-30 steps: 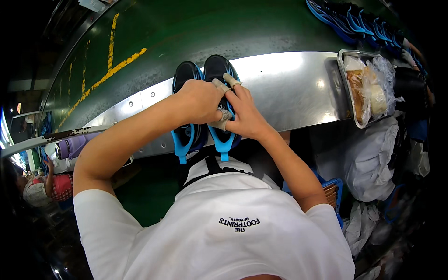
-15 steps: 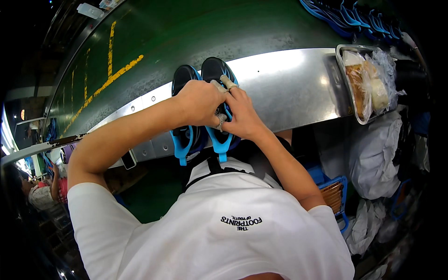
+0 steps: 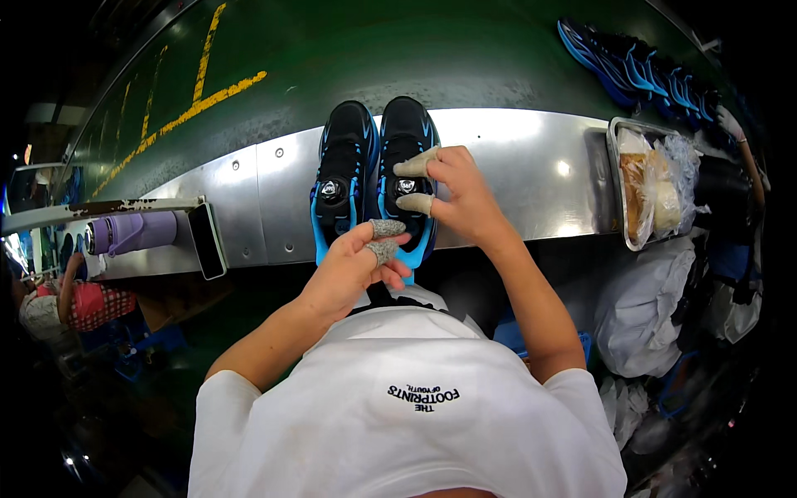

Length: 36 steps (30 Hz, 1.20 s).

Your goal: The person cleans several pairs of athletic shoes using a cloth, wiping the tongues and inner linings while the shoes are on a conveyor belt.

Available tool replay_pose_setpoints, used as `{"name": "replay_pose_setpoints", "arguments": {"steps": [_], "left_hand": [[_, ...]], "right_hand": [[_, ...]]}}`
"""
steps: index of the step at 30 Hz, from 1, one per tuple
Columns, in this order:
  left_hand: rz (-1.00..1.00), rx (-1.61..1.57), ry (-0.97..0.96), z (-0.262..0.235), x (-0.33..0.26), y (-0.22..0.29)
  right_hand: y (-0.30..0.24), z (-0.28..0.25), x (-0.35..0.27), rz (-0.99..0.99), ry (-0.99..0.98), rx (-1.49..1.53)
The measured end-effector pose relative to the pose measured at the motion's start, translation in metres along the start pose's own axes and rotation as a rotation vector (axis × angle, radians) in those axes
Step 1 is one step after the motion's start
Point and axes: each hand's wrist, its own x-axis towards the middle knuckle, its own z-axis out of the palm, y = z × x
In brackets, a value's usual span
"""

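Observation:
Two black and blue sneakers stand side by side in front of me, toes pointing away: a left sneaker (image 3: 344, 137) and a right sneaker (image 3: 405, 124). Each has a round dial on its tongue. With beige finger covers on thumb and forefinger, my right hand (image 3: 465, 195) brackets the right sneaker's dial (image 3: 408, 187) from both sides. My left hand (image 3: 344, 270) hovers by the heels, fingers apart and nothing visible in them; grey covers sit on two of its digits. It hides part of the left sneaker's heel.
A metal ledge (image 3: 523, 166) borders the green belt (image 3: 465, 62). On the ledge are a tray (image 3: 616, 178) of plastic-wrapped items, a phone (image 3: 206, 241) and a purple bottle (image 3: 137, 232). More sneakers (image 3: 631, 66) line up at far right, near another person's gloved hand (image 3: 730, 124).
Both hands were together over the right sneaker. My left hand has drawn back toward the heels, and my right hand has moved slightly right, uncovering the dials. The view has shifted, too.

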Motion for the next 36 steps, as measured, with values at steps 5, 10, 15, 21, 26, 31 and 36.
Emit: {"name": "replay_pose_setpoints", "arguments": {"steps": [5,10,15,21,26,31,36], "left_hand": [[-0.015,-0.348,-0.088,-0.002,0.013,-0.007],[0.024,-0.525,-0.131,0.0,0.025,-0.018],[0.014,-0.575,-0.116,-0.002,0.026,-0.024],[0.036,-0.607,-0.145,-0.004,0.029,-0.028],[0.018,-0.617,-0.164,-0.005,0.03,-0.027],[0.031,-0.59,-0.159,-0.003,0.03,-0.028],[0.038,-0.572,-0.167,-0.006,0.032,-0.028]], "right_hand": [[-0.008,0.01,0.001,0.026,0.162,-0.221],[-0.02,0.015,0.003,0.049,0.186,-0.284],[-0.013,-0.001,0.005,0.071,-0.001,-0.071],[-0.023,-0.002,0.012,0.26,-0.066,-0.114],[-0.022,-0.003,0.013,0.332,-0.046,0.133],[-0.029,0.005,0.015,0.238,-0.01,-0.16],[-0.026,0.015,0.013,0.164,0.063,-0.351]]}}
